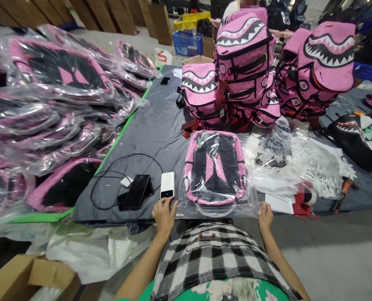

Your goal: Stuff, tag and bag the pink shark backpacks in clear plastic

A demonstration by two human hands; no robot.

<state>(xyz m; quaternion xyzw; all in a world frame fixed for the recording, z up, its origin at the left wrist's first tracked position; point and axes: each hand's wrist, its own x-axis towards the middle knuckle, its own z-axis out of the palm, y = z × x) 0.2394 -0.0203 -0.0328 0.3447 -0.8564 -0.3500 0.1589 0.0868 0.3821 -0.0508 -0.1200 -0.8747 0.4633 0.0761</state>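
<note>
A pink and black backpack [216,167] lies back side up inside a clear plastic bag [251,200] on the table in front of me. My right hand [265,216] is closed, pinching the bag's near right corner. My left hand [164,213] rests at the table's front edge, its thumb apart from the fingers by the bag's near left corner. Those fingertips are at the lower end of a white power bank [167,184]. Whether they touch the plastic is hard to see.
Phones [137,192] and a black cable [93,196] lie at left. Bagged backpacks [63,73] are piled beyond the green edge. Unbagged pink backpacks [245,58] stand at the back. Plastic bags [314,163], a red tape dispenser [300,200] and a hammer [342,194] lie at right.
</note>
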